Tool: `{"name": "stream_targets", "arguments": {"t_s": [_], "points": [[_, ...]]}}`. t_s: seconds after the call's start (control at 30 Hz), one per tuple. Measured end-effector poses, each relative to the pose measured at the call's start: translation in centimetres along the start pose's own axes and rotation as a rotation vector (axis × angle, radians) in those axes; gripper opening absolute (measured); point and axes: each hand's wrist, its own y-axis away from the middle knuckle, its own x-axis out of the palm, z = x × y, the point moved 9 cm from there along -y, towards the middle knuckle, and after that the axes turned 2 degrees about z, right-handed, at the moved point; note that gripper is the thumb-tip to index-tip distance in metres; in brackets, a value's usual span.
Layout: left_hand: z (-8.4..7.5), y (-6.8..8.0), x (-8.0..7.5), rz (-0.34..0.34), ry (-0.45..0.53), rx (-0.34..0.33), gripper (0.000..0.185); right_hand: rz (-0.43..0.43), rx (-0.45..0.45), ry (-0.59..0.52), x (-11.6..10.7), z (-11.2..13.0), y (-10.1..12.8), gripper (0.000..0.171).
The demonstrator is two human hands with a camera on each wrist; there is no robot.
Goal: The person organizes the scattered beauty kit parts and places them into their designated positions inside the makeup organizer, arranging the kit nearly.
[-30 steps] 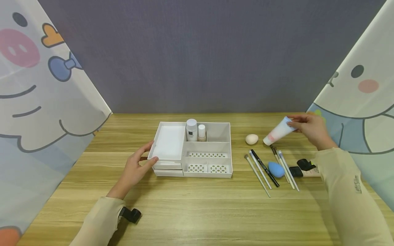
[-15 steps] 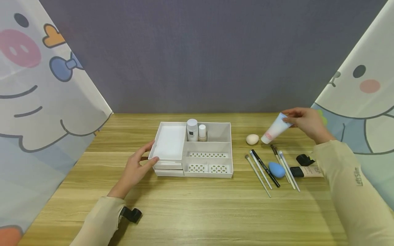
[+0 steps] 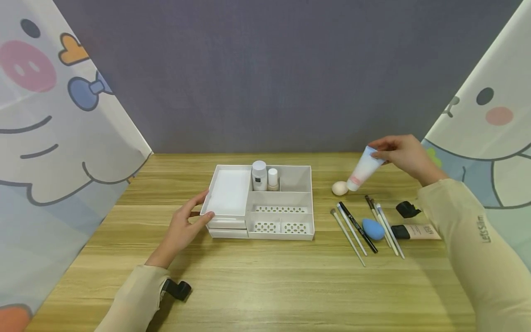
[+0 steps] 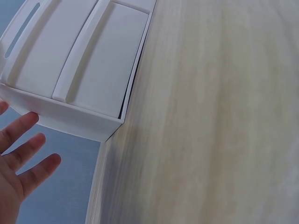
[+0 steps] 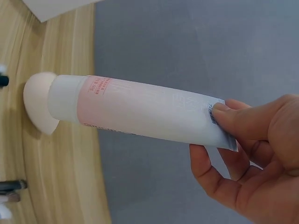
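My right hand [image 3: 408, 154] pinches the flat end of a squeeze tube [image 3: 362, 168], white and pale blue with a pink band. The tube slants cap-down above the table, and its cap overlaps a beige makeup sponge [image 3: 339, 188] in the head view. On the left, my left hand [image 3: 184, 223] rests against the corner of a white cosmetics organizer [image 3: 228, 190], thumb at the front edge. Its fingers [image 4: 39, 172] look straight and spread in the left wrist view. A white bottle [image 3: 259, 176] and a smaller white-capped bottle [image 3: 272, 179] stand in the organizer's back compartment.
Right of the organizer lie several makeup brushes [image 3: 347, 237], a black pen [image 3: 357, 227], a blue makeup sponge [image 3: 373, 229] and a beige tube with a black cap [image 3: 421, 232]. A grey partition [image 3: 265, 78] closes off the table's back edge.
My right hand has moved left and a little up with the tube, which has turned steeper and come nearer the beige sponge. The left hand has stayed at the organizer.
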Motion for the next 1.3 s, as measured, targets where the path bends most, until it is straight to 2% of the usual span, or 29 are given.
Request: {"name": "stream_targets", "arguments": {"t_s": [0.4, 0.73, 1.3], "points": [[0.0, 0.0, 0.1, -0.002, -0.005, 0.01, 0.058, 0.024, -0.038, 0.07, 0.5, 3.5, -0.8, 0.036], [0.0, -0.2, 0.3, 0.007, 0.004, -0.006, 0.058, 0.017, -0.111, 0.16, 0.6, 6.3, -1.0, 0.029], [-0.1, -0.2, -0.1, 0.004, -0.002, -0.003, 0.058, -0.044, -0.178, 0.156, 0.4, 10.3, -0.5, 0.027]]}}
